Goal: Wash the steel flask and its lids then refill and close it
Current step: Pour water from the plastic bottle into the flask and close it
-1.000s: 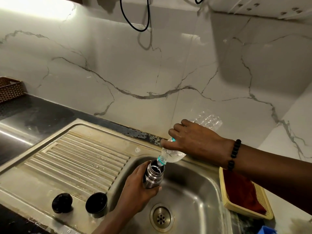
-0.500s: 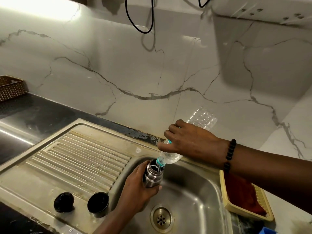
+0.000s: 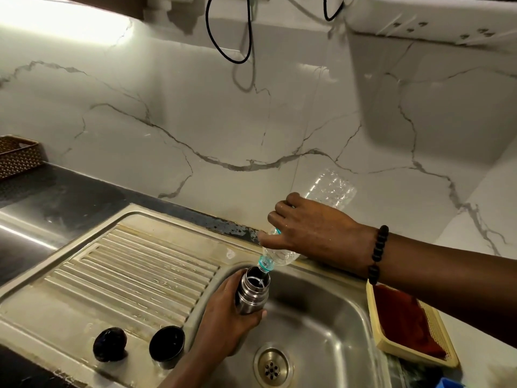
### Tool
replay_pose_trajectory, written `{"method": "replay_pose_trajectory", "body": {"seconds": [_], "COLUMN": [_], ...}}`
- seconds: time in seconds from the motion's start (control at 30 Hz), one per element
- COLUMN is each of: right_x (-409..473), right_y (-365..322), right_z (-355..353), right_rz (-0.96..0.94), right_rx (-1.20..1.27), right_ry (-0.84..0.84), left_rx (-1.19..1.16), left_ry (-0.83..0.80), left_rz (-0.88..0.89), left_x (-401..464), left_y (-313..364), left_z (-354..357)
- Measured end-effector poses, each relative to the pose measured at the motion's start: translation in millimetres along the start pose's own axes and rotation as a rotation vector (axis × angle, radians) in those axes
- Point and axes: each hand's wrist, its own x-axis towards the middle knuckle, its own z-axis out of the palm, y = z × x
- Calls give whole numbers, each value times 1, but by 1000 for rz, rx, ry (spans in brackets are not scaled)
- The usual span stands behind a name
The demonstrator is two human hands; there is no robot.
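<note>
My left hand (image 3: 223, 320) grips the steel flask (image 3: 251, 292) upright over the sink basin (image 3: 330, 326), its mouth uncovered. My right hand (image 3: 313, 228) holds a clear plastic bottle (image 3: 330, 191) tilted steeply, neck down, its blue-ringed mouth (image 3: 264, 266) at the flask's rim. Water lies low in the bottle's neck end. Two black lids rest on the draining board: a rounded stopper (image 3: 109, 344) and a cup-shaped cap (image 3: 167, 347) standing with its hollow up.
The ribbed steel draining board (image 3: 134, 275) spreads left of the basin, whose drain (image 3: 272, 366) lies below the flask. A yellow tray with a red cloth (image 3: 402, 323) sits right of the sink. A brown woven basket (image 3: 18, 155) stands far left. Black cables (image 3: 229, 46) hang on the marble wall.
The bottle's base has tipped a little higher while its mouth stays at the flask. Both hands keep their grips; the lids have not moved.
</note>
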Motion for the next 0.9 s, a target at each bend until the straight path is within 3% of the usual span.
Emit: {"method": "replay_pose_trajectory", "body": {"seconds": [0.23,0.4,0.53,0.63,0.7,0.77,0.9], "right_x": [2,-4,-2,8,19,31,48], "right_y": [-8,-15,-40,-73,-99,-121,-144], "right_z": [5,17,35,52,64,68,69], "right_rz": [67,281,549,848,1015,1096,1056], "right_rx": [65,253,698,1384,1681,1841,1988], "right_ry": [8,33,-30,89,202,263,321], "left_rx": [-12,11,-14,-16,4,28,65], "left_ry": [28,65,113,158,192,226,279], "left_rz": [33,35,28,38,54,57,49], "left_x": [5,9,18,28,34,41,51], "left_y": [-5,-9,-6,-3,-2,-1,-11], "left_z": [-6,-12,-25,-39,-49,-61,-86]}}
